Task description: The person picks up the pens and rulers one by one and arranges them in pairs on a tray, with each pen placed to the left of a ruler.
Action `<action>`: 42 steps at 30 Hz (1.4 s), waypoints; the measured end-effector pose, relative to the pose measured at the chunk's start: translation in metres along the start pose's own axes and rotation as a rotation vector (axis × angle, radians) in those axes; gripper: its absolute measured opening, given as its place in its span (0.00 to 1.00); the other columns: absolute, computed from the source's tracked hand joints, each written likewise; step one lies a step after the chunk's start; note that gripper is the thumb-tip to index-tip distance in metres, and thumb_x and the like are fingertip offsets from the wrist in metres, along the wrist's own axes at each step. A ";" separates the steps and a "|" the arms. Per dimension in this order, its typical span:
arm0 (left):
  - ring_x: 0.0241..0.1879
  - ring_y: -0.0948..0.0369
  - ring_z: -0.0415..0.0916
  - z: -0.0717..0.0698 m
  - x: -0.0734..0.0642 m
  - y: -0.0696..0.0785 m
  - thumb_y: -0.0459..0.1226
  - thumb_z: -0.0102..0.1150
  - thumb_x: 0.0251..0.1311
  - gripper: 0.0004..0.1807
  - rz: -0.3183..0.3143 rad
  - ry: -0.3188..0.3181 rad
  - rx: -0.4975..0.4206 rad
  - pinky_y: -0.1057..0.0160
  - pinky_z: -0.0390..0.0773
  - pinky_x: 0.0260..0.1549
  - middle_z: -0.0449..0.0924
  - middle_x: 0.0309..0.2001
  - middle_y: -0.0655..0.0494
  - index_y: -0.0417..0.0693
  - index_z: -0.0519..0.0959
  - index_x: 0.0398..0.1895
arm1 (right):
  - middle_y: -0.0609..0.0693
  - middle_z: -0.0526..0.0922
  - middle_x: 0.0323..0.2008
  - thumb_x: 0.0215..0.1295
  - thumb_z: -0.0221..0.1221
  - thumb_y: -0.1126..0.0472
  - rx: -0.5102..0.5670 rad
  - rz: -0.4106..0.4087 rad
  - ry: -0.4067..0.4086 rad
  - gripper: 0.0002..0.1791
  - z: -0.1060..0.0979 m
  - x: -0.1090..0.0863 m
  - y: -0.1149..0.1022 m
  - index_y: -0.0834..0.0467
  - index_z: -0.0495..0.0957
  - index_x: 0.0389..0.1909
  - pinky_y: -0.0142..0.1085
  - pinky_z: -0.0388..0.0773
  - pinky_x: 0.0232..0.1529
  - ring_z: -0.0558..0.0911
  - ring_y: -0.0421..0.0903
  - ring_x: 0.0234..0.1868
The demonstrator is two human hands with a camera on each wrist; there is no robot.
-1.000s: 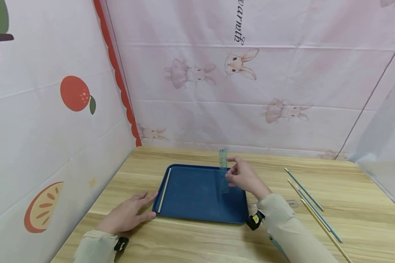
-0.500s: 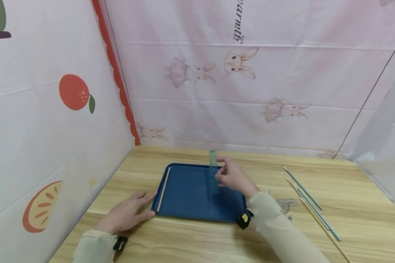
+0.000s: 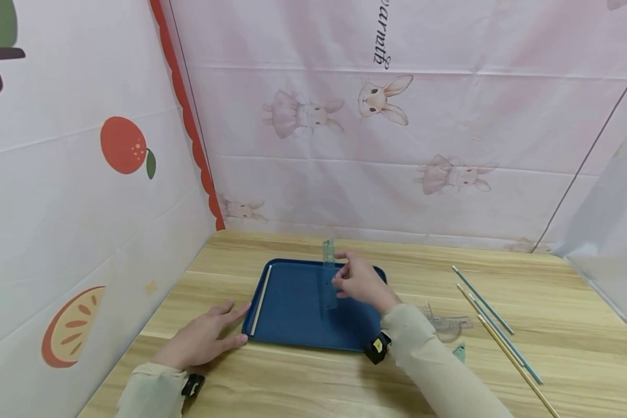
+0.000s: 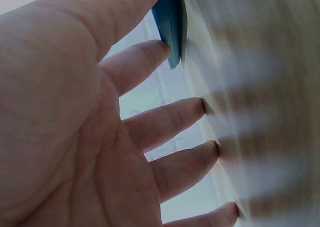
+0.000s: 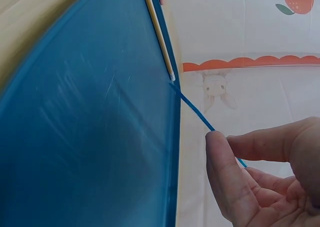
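Observation:
My right hand pinches a translucent green ruler between thumb and fingers, over the dark blue tray. The ruler points away from me and overlaps the tray's far rim in the head view. Seen nearly edge-on in the right wrist view, the ruler is a thin blue line slanting across the tray's edge. A pale thin stick lies inside the tray along its left side. My left hand rests on the table with spread fingers, thumb and index finger at the tray's left edge.
Right of the tray lie a blue stick and several other thin sticks. Between them and the tray are a clear protractor and a small green set square, partly behind the right sleeve. Printed cloth walls stand behind and beside the table.
My right hand has moved left across the tray with the ruler. The protractor and set square have come out from behind the sleeve. My left hand has stayed in place.

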State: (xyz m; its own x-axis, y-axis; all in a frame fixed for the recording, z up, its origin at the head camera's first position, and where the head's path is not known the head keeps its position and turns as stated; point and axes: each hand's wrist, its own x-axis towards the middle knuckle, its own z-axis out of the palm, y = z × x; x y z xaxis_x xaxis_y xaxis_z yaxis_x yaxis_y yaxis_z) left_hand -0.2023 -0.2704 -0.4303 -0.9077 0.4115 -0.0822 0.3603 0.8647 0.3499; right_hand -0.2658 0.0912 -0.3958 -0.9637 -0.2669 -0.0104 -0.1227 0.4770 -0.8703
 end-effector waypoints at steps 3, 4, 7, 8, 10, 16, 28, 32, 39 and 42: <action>0.74 0.25 0.66 -0.001 0.000 0.000 0.58 0.65 0.72 0.42 0.000 -0.002 0.001 0.24 0.72 0.66 0.63 0.79 0.27 0.54 0.66 0.84 | 0.56 0.84 0.39 0.76 0.62 0.70 -0.004 -0.010 -0.005 0.35 0.004 0.002 -0.002 0.61 0.63 0.80 0.41 0.92 0.42 0.87 0.47 0.36; 0.74 0.25 0.66 -0.001 -0.001 0.000 0.58 0.65 0.72 0.42 -0.001 -0.003 0.001 0.24 0.72 0.66 0.63 0.79 0.27 0.55 0.65 0.84 | 0.56 0.84 0.39 0.76 0.62 0.70 -0.003 -0.011 -0.006 0.34 0.006 0.003 -0.002 0.61 0.63 0.80 0.41 0.92 0.41 0.87 0.47 0.36; 0.74 0.25 0.66 -0.001 -0.001 0.000 0.58 0.64 0.72 0.42 -0.003 -0.004 0.000 0.24 0.72 0.66 0.63 0.79 0.27 0.55 0.65 0.84 | 0.56 0.84 0.39 0.76 0.62 0.70 0.002 -0.013 -0.012 0.34 0.010 0.005 -0.005 0.61 0.64 0.80 0.41 0.92 0.41 0.87 0.47 0.35; 0.74 0.25 0.66 -0.001 -0.001 0.000 0.58 0.64 0.72 0.42 -0.004 -0.004 0.001 0.24 0.72 0.66 0.63 0.79 0.27 0.55 0.65 0.84 | 0.56 0.84 0.39 0.76 0.62 0.69 0.007 -0.011 -0.014 0.34 0.012 0.005 -0.005 0.61 0.64 0.80 0.41 0.92 0.41 0.87 0.47 0.35; 0.74 0.26 0.67 -0.001 -0.001 0.000 0.59 0.64 0.72 0.42 -0.003 -0.002 0.003 0.24 0.72 0.66 0.63 0.79 0.27 0.56 0.65 0.84 | 0.55 0.83 0.38 0.76 0.62 0.69 0.018 -0.004 -0.020 0.34 0.015 0.007 -0.006 0.60 0.64 0.80 0.41 0.92 0.41 0.87 0.48 0.35; 0.74 0.25 0.66 -0.001 0.000 0.000 0.58 0.65 0.72 0.42 -0.008 -0.001 0.006 0.24 0.72 0.66 0.63 0.79 0.28 0.56 0.66 0.84 | 0.56 0.82 0.38 0.75 0.62 0.71 0.026 0.000 -0.037 0.34 0.025 0.012 -0.009 0.62 0.64 0.80 0.41 0.92 0.41 0.86 0.48 0.35; 0.74 0.26 0.66 -0.003 -0.001 0.002 0.57 0.66 0.72 0.42 -0.010 -0.001 -0.002 0.24 0.71 0.66 0.63 0.79 0.27 0.55 0.66 0.84 | 0.57 0.82 0.40 0.76 0.60 0.71 0.036 0.014 -0.063 0.35 0.037 0.017 -0.015 0.61 0.62 0.81 0.42 0.92 0.42 0.87 0.48 0.37; 0.75 0.26 0.65 -0.002 0.000 0.002 0.58 0.65 0.72 0.42 -0.014 -0.010 -0.005 0.24 0.71 0.67 0.63 0.80 0.28 0.55 0.66 0.84 | 0.58 0.82 0.41 0.76 0.60 0.71 0.045 0.029 -0.071 0.35 0.043 0.016 -0.016 0.61 0.63 0.80 0.42 0.92 0.43 0.87 0.49 0.38; 0.75 0.27 0.66 -0.001 0.000 0.002 0.57 0.65 0.72 0.42 -0.025 -0.009 -0.004 0.25 0.71 0.67 0.62 0.80 0.28 0.56 0.65 0.84 | 0.58 0.83 0.42 0.76 0.58 0.72 0.054 0.055 -0.094 0.34 0.056 0.020 -0.015 0.61 0.63 0.80 0.42 0.92 0.44 0.88 0.48 0.40; 0.75 0.26 0.66 -0.002 0.000 0.002 0.58 0.65 0.72 0.42 -0.018 -0.010 -0.006 0.24 0.71 0.66 0.62 0.80 0.28 0.56 0.65 0.84 | 0.57 0.84 0.40 0.75 0.58 0.72 0.050 0.073 -0.089 0.34 0.060 0.022 -0.014 0.60 0.63 0.80 0.42 0.92 0.43 0.88 0.48 0.40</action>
State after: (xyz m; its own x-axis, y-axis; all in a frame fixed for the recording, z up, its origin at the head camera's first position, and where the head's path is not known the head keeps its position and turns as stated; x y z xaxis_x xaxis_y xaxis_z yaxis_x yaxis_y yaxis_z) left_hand -0.2015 -0.2690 -0.4280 -0.9119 0.3986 -0.0978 0.3425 0.8705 0.3535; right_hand -0.2706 0.0283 -0.4130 -0.9444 -0.3076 -0.1165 -0.0390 0.4565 -0.8889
